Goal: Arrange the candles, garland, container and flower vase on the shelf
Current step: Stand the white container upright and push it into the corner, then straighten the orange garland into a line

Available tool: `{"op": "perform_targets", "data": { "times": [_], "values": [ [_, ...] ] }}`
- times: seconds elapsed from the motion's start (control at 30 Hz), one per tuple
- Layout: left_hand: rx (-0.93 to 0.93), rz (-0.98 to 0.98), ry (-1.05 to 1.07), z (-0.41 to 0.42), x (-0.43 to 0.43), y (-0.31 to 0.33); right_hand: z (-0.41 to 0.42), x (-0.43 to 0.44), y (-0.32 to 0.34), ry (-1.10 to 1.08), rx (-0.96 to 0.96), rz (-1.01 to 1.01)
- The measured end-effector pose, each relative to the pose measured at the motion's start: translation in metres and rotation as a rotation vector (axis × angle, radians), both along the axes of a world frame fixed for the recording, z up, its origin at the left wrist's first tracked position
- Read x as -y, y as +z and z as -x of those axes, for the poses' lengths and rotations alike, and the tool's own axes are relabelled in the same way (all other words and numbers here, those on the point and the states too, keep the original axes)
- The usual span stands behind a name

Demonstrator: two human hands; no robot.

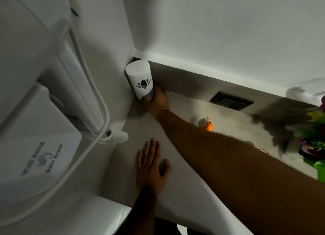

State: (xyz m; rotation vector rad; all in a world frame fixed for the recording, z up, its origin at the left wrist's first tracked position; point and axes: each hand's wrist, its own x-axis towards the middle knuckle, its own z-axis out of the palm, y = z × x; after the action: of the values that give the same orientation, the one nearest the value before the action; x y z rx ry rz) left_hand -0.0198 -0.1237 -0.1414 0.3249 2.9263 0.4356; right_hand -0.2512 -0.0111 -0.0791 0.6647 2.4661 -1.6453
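Observation:
A white cylindrical container with a dark flower emblem stands in the far left corner of the white shelf. My right hand reaches across the shelf and grips the container's base. My left hand lies flat on the shelf near the front, fingers spread, holding nothing. A small orange piece of garland lies behind my right forearm. At the right edge stands a flower vase with purple and green flowers, partly cut off. No candle can be made out clearly.
A white wall-mounted hair dryer with its hose hangs on the left wall. A dark power socket plate sits in the back wall. A green object is at the right edge. The scene is dim.

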Motion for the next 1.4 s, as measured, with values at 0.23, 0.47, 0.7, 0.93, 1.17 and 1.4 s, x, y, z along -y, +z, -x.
{"op": "perform_targets", "data": {
  "times": [0.23,0.47,0.7,0.93,1.17,1.4],
  "values": [
    [-0.043,0.024,-0.004,-0.002,0.000,-0.002,-0.065,-0.017,0.032,-0.019,-0.092,-0.128],
    [-0.008,0.117,-0.071,0.004,-0.020,0.000,-0.177,-0.080,0.034,-0.441,-0.020,-0.545],
    [0.049,0.035,-0.360,0.036,-0.071,-0.001,-0.189,-0.103,0.012,-0.627,0.148,-0.013],
    [0.046,-0.052,-0.265,0.030,-0.068,0.000,-0.128,-0.104,0.003,-0.522,0.135,0.005],
    [-0.001,-0.109,-0.242,0.030,-0.067,0.003,-0.092,-0.102,0.001,-0.454,0.136,-0.010],
    [0.022,-0.096,-0.243,0.030,-0.067,0.000,-0.122,-0.105,0.007,-0.487,0.139,0.018]
  ]
}}
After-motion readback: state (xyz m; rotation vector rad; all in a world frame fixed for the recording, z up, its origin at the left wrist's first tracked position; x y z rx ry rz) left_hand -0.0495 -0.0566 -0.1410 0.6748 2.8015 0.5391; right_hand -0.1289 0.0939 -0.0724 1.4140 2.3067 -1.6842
